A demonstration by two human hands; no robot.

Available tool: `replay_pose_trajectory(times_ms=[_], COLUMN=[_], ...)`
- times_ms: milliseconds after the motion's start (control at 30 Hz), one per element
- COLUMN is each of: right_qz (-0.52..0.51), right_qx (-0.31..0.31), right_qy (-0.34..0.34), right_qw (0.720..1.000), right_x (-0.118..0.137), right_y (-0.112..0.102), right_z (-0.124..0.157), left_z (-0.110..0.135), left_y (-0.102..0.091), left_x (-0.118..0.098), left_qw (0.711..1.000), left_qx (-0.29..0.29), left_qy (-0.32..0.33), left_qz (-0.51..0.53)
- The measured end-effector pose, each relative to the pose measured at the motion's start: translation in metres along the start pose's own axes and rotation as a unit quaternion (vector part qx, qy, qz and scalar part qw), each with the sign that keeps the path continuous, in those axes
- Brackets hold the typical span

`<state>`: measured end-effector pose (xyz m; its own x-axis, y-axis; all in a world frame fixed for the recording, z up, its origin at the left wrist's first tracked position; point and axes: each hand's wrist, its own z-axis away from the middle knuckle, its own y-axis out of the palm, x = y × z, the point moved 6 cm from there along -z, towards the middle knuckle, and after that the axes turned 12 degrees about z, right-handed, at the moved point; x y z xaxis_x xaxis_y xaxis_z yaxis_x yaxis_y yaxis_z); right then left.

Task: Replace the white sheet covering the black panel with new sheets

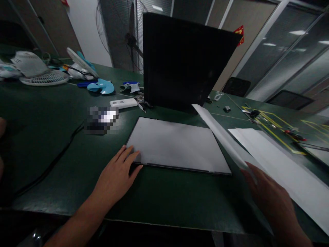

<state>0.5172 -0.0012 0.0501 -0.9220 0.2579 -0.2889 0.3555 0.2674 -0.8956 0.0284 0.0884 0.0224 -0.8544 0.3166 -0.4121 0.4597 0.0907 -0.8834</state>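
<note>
A thin rectangular display panel [177, 144], pale grey with a narrow black rim, lies flat on the green tabletop in front of me. My left hand [117, 173] rests at its near left corner, fingers stretched over the surface and thumb by the front edge. To the right of the panel, my right hand [269, 195] is closed on a white sheet [221, 133]. That sheet is raised and tilted, its far end above the panel's back right corner. Motion blur softens the right hand, and part of the sheet's lower end is hard to make out.
Behind the panel stands a large black screen [185, 61]. More white sheets [277, 154] lie at right, near yellow tape lines [277, 132]. Fan parts [43, 77], a blue fan blade [101, 86], a white handheld device [123, 103] and a pixelated object with a black cord [64, 151] are left.
</note>
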Motion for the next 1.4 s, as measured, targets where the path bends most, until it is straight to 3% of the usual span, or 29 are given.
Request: replay_pose_trajectory(times_ms=[133,267,467,700,800,967,1133,1400], right_qz=[-0.095,-0.122,-0.146,-0.205,-0.205,-0.148,-0.116,-0.112], right_qx=[-0.037,0.001,0.016,0.051,0.032,-0.018,0.021,0.036], right_qy=[-0.168,-0.213,-0.182,-0.227,-0.23,-0.128,-0.034,-0.04], right_qw=[0.981,0.969,0.972,0.951,0.951,0.981,0.992,0.992], right_x=[0.071,0.102,0.093,0.095,0.095,0.081,0.069,0.071], right_y=[-0.004,0.008,0.017,0.017,0.018,0.022,0.029,0.029], right_z=[0.0,0.006,0.01,0.008,0.01,0.008,0.006,0.006], left_z=[0.002,0.005,0.001,0.001,0.001,0.001,0.003,0.003], left_y=[-0.001,-0.005,-0.009,-0.005,-0.003,-0.002,0.0,-0.002], left_x=[0.006,0.006,-0.005,-0.015,-0.017,-0.015,-0.014,-0.013], left_qw=[0.997,0.991,0.996,1.0,0.999,1.0,1.0,0.999], left_qx=[-0.038,-0.064,-0.036,0.004,0.018,0.013,0.012,0.017], left_qy=[-0.052,-0.079,-0.053,0.018,0.036,0.02,0.017,0.002], left_qz=[0.043,0.091,0.056,0.02,0.004,-0.003,-0.012,-0.027])
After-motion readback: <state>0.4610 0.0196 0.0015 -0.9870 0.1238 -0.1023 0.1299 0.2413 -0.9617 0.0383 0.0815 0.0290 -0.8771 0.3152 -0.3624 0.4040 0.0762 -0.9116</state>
